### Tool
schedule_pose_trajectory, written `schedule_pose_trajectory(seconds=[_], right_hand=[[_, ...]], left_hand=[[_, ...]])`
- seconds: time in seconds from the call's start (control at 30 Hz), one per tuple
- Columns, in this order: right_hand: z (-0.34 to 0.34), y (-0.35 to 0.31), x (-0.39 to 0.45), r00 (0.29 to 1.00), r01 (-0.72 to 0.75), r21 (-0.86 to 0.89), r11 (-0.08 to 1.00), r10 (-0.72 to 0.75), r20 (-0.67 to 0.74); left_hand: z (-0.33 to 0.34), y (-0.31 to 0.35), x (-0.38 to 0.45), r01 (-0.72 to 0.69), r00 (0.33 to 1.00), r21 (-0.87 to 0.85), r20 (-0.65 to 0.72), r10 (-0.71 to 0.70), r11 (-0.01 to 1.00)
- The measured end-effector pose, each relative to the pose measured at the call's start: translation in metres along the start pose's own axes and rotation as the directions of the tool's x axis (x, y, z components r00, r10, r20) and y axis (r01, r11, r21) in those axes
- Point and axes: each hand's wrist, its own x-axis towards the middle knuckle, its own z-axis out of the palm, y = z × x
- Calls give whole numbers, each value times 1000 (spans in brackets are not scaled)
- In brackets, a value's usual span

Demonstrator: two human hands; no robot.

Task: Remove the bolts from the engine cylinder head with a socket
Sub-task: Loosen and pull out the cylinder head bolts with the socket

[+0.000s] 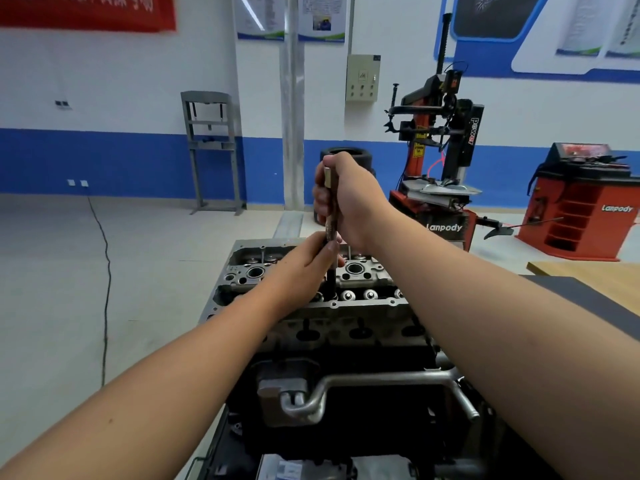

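A grey engine cylinder head [367, 308] sits on top of a dark engine block in front of me. A long socket tool [330, 233] stands upright with its lower end down in a hole near the head's middle. My right hand [349, 199] grips the tool's upper part, fingers wrapped round it. Lower down, my left hand [310, 263] pinches the dark shaft just above the head. The bolt under the socket is hidden.
A metal pipe [381, 381] runs across the block's near side. A dark mat on a wooden bench [588, 299] lies to the right. Behind stand a tyre changer [440, 161], a red wheel balancer [581, 202] and a grey press frame [213, 150]. A cable [105, 289] trails on the floor.
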Motion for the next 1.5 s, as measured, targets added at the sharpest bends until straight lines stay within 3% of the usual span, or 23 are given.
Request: schedule_pose_trajectory(seconds=[0.2,0.3,0.4,0.47,0.6,0.67,0.73,0.83,1.0,1.13,1.33,1.43,1.5], right_hand=[[-8,-7,6,986,-92,48,995,84,144],[-5,-4,7,987,-108,38,993,102,123],[6,5,5,996,68,-143,987,-75,-42],[8,9,6,953,230,-269,935,-272,-131],[9,10,7,898,375,-289,881,-423,-124],[9,8,8,928,349,-151,925,-364,-84],[7,1,7,979,194,40,980,-197,57],[4,-5,7,975,101,70,992,-113,192],[1,12,-3,947,317,-27,948,-315,65],[-5,27,-8,911,406,-134,904,-412,-24],[-6,9,-3,984,141,-74,987,-131,125],[-2,-2,-1,998,57,-157,986,-56,10],[9,-6,-1,988,74,-243,967,-105,-116]], left_hand=[[4,-5,-4,0,999,-131,-49,-6,991],[5,-5,-3,11,995,-185,-92,-29,983],[6,-3,-2,38,989,-212,-132,-67,976],[7,0,-2,59,985,-218,-147,-93,974],[10,1,-3,34,987,-163,-149,-59,986],[10,0,-5,38,996,-182,-69,-51,983],[9,-2,-6,53,999,-228,4,-53,972],[7,-3,-8,40,999,-241,-2,-41,970],[8,-1,-4,18,995,-251,-90,-42,968],[9,1,0,5,996,-231,-85,-25,973],[3,-1,-8,72,997,-343,47,-60,937],[5,-3,-7,49,998,-326,-22,-60,944],[6,-4,-3,41,996,-338,-63,-66,940]])
